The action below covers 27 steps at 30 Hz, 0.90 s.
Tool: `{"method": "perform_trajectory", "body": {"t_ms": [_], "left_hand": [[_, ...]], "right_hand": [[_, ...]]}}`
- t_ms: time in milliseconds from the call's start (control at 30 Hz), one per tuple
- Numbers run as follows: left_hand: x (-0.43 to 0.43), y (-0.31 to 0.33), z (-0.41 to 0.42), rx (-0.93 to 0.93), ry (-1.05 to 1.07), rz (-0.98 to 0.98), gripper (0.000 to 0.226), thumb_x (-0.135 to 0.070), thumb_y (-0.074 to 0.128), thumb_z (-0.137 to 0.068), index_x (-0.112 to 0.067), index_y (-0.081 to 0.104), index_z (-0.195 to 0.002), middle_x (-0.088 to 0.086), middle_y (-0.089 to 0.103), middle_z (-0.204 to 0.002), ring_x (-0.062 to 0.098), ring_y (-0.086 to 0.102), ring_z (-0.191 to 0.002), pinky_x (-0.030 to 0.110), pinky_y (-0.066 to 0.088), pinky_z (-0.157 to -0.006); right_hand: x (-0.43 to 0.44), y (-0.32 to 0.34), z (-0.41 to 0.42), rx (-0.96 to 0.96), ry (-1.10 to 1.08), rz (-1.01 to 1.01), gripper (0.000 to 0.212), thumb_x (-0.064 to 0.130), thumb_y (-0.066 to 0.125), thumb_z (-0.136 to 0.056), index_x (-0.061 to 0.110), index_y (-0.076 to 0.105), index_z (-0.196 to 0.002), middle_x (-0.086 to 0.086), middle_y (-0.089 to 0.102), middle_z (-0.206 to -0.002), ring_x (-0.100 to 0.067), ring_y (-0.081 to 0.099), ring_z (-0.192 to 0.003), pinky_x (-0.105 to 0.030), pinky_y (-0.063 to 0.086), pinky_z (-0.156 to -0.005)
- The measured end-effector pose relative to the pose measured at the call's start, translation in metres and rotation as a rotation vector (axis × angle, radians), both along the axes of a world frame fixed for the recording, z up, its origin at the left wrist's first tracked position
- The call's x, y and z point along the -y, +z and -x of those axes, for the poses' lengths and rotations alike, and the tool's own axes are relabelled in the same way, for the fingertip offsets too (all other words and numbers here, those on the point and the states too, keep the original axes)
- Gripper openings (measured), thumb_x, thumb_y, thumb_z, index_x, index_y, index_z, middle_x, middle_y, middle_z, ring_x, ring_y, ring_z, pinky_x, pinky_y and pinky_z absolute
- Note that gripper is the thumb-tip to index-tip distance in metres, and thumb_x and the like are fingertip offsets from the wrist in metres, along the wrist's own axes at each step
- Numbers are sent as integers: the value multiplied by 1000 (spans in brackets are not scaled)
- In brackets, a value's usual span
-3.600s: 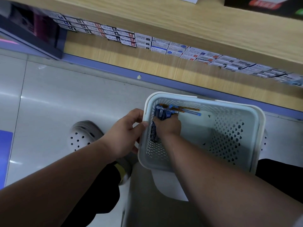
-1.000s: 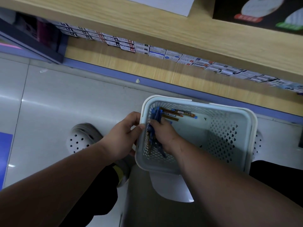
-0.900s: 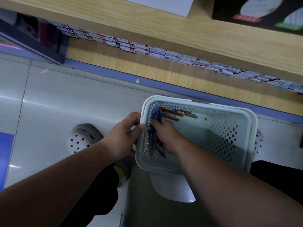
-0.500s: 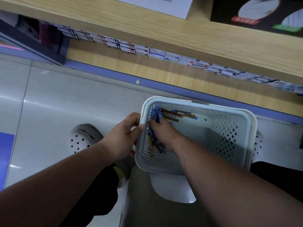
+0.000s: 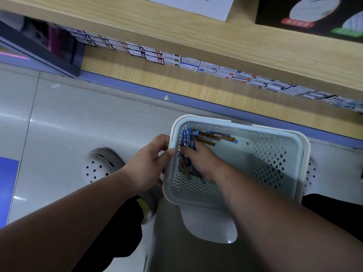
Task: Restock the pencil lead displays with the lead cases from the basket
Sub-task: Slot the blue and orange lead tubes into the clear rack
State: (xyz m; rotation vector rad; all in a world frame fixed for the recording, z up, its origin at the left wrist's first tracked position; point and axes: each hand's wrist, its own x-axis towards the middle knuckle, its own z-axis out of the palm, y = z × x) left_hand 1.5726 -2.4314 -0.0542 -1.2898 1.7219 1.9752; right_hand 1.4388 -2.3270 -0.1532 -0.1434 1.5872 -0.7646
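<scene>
basket (image 5: 304,163): pale, perforated, held above the floor (image 5: 78,124) in front of a low shelf (image 5: 196,89). we cannot tell what bears it from below.

left hand (image 5: 149,165): outside the basket's left wall, thumb hooked over the rim, fingers curled against the mesh. it grips the basket.

right hand (image 5: 198,160): inside the basket, against the left wall, fingers curled round a bundle of blue cases (image 5: 185,138) whose ends stand out past the knuckles toward the far left corner.

brown cases (image 5: 214,138): a few, lying loose along the basket's far wall, just beside the bundle. all the cases we see sit in that far left corner.

boxes (image 5: 188,62): a long row along the front edge of the low shelf.

sign (image 5: 196,4): on the upper shelf, cut off by the frame, its last word "lead".

progress: we judge this to be the pick-up step. the handful is gathered but not yet lifted out, and no lead display is in view. left to do: raise the bundle, carry it to the display, slot the cases in, then come back for the brown cases. we cannot tell how much is already stocked.
</scene>
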Motion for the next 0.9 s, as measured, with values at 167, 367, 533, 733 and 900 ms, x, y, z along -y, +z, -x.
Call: {"method": "perform_trajectory", "body": {"t_ms": [167, 367, 533, 733, 900], "left_hand": [[0, 1, 0, 4, -17, 20, 11, -24, 46, -105, -27, 56, -109, -4, 62, -99, 30, 67, -81, 52, 61, -58], [0, 1, 0, 8, -13, 18, 11, -23, 46, -105, -25, 55, -111, -4, 62, -96, 31, 67, -81, 55, 60, -60], [0, 3, 2, 13, -24, 37, 11, -22, 46, -105, -23, 55, -111, 0, 63, -100, 31, 68, -80, 54, 60, -59], [1, 0, 1, 70, -80, 221, 9, -25, 47, -104, -19, 54, -104, 7, 65, -92, 27, 69, -67, 50, 59, -53], [16, -1, -7, 132, -85, 263, 12, -28, 47, -103, -19, 52, -97, 12, 63, -89, 31, 69, -65, 48, 59, -51]], "right_hand": [[1, 5, 0, -45, 49, 35, 16, 21, 53, -102, 28, 66, -97, -8, 73, -106, -30, 69, -103, -54, 52, -99], [4, 6, 0, -77, 51, 68, 20, 18, 57, -97, 21, 65, -115, -6, 72, -102, -26, 68, -96, -49, 54, -95], [2, 10, 3, -10, 45, 52, 14, 14, 53, -97, 17, 67, -101, -7, 68, -84, -23, 62, -77, -43, 54, -74], [-22, 21, 20, 53, 64, 0, 14, 6, 51, -98, 12, 61, -91, -5, 61, -71, -18, 47, -59, -29, 38, -53], [-31, 30, 27, 43, 67, -31, 17, 9, 53, -97, 20, 64, -91, -7, 69, -90, -23, 57, -80, -30, 42, -63]]}}
